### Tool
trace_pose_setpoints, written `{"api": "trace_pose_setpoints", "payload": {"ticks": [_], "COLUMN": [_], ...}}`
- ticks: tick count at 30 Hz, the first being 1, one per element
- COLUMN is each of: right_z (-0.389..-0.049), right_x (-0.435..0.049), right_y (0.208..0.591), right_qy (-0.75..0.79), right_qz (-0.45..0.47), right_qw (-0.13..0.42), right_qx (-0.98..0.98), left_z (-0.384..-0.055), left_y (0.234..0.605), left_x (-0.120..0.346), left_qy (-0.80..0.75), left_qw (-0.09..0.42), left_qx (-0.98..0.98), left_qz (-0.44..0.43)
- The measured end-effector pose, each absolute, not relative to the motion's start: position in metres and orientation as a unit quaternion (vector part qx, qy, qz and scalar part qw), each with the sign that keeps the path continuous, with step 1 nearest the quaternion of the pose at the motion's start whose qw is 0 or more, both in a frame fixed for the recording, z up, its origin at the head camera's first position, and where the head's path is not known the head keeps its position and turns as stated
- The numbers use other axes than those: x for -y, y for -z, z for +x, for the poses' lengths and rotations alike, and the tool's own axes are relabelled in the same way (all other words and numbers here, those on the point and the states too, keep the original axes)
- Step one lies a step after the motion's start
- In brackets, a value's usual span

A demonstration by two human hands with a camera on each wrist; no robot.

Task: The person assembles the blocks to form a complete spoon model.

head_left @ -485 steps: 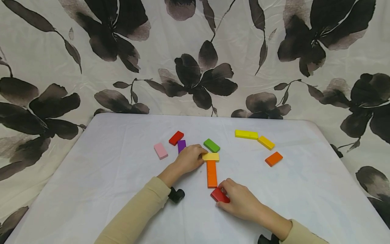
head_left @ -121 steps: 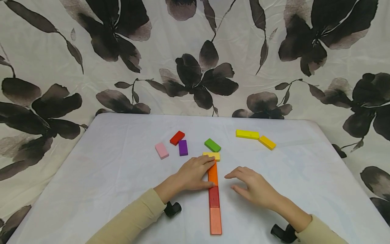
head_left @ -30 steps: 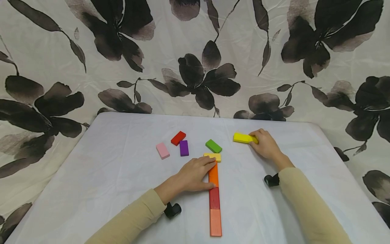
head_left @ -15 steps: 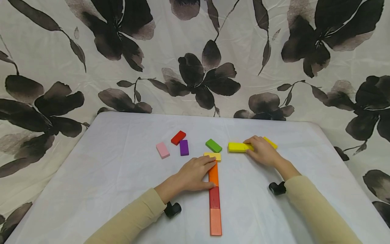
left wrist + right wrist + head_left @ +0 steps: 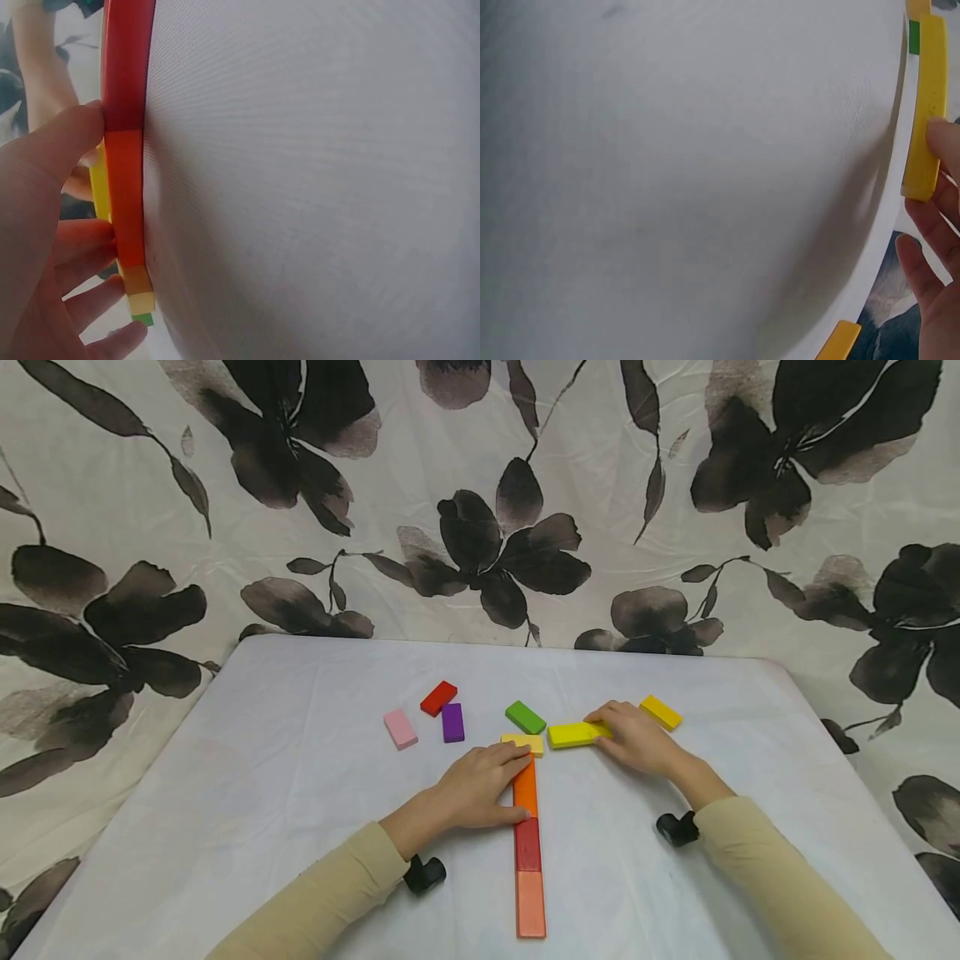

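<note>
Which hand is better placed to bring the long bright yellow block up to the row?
Right: the right hand holds the long bright yellow block; the left hand rests against the orange block.

No readable text, labels, numbers or signs on anything in view

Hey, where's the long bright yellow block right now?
In the head view the long yellow block lies right of centre under the right hand, just right of the pale yellow block.

The right hand [image 5: 636, 741] covers the yellow block's [image 5: 572, 734] right end; the left hand [image 5: 480, 785] hides part of the orange block [image 5: 526, 793].
</note>
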State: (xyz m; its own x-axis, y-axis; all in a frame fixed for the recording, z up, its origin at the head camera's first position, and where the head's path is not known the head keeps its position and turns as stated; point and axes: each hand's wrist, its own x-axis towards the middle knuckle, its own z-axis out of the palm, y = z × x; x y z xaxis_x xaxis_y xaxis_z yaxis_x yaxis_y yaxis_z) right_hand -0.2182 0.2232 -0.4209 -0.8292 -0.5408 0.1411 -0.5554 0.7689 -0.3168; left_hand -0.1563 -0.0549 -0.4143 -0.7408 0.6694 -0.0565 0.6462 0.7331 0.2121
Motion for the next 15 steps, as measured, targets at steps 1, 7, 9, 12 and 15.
{"api": "trace_pose_setpoints", "payload": {"ticks": [1,7,9,12,15], "right_z": [-0.218,-0.220,-0.221,-0.223,-0.226], "right_x": [-0.222,-0.217,-0.216,-0.214,-0.211], "right_y": [0.421,0.421,0.420,0.419,0.418], "right_qy": [-0.175,-0.175,-0.174,-0.172,-0.170], "right_qz": [0.292,0.294,0.291,0.288,0.288], "right_qw": [0.021,0.027,0.028,0.026,0.027], "right_qx": [0.940,0.939,0.940,0.942,0.942], "left_z": [-0.156,-0.155,-0.155,-0.155,-0.156], "left_y": [0.414,0.413,0.413,0.413,0.414], "left_x": [0.055,0.055,0.055,0.055,0.056], "left_qy": [-0.090,-0.091,-0.090,-0.089,-0.087], "left_qw": [0.064,0.070,0.070,0.069,0.065], "left_qx": [-0.929,-0.928,-0.928,-0.928,-0.928], "left_qz": [0.354,0.353,0.354,0.355,0.356]}}
